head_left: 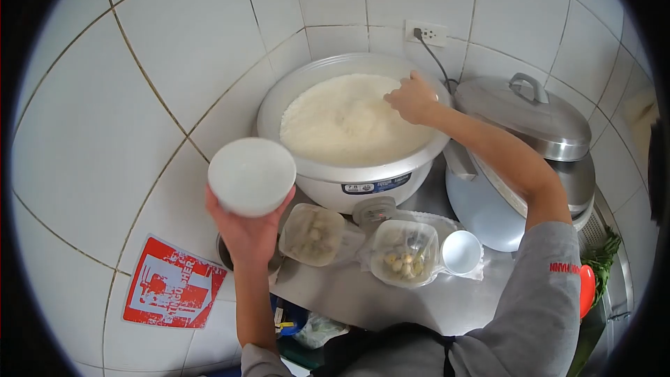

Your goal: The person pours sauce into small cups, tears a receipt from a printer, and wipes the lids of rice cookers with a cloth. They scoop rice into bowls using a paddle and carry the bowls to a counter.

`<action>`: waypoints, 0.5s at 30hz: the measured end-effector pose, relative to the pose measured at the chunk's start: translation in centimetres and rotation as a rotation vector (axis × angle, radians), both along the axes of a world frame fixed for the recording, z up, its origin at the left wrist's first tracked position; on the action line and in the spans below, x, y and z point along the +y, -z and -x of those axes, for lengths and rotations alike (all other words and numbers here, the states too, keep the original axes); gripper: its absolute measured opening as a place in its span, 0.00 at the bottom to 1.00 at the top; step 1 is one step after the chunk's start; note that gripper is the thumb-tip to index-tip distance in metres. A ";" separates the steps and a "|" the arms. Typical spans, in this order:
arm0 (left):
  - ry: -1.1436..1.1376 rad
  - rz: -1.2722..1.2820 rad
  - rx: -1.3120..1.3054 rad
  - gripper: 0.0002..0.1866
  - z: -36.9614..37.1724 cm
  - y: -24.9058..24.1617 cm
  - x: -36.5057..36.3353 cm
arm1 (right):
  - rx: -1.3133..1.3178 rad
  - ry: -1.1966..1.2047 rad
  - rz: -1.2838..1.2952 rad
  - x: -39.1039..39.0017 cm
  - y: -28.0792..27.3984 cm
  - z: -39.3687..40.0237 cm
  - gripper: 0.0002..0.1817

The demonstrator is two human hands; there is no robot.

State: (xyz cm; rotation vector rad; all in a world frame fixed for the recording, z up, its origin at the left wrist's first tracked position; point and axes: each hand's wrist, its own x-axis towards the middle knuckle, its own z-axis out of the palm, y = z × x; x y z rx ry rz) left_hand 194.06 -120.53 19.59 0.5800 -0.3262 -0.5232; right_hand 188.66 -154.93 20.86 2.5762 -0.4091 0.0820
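Observation:
My left hand (252, 232) holds up a white bowl (252, 173), fingers wrapped round it from below, to the left of a big white rice cooker (317, 186). White rice (335, 115) fills much of the open cooker. Over the rice's right side, near the rim, my right hand (413, 101) is closed with its fingers curled. Whatever it grips, if anything, cannot be made out. In front of the cooker stand a clear tub with pale pieces (312, 235) and another tub with yellowish pieces (403, 255), beside a small white cup (461, 252).
A domed metal lid (516, 108) lies at the right, above a light-coloured pot (481, 213). A black cord (436, 59) runs from the wall outlet (429, 33) behind the cooker. Leafy greens (604, 265) and a red object (587, 291) sit at the far right. Tiled walls enclose the counter.

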 end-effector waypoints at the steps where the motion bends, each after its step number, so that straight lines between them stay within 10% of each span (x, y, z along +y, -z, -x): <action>1: 0.049 0.016 0.005 0.32 -0.8 -0.6 -0.9 | -0.001 -0.004 0.056 0.3 -0.5 -0.1 0.08; 5: 0.177 0.036 -0.058 0.33 -4.2 -1.3 -2.3 | -0.203 0.142 0.295 -0.9 -0.5 0.1 0.08; 15: 0.175 -0.180 -0.259 0.32 -8.9 -1.6 -3.3 | -0.117 0.245 -0.281 3.5 2.5 -0.3 0.11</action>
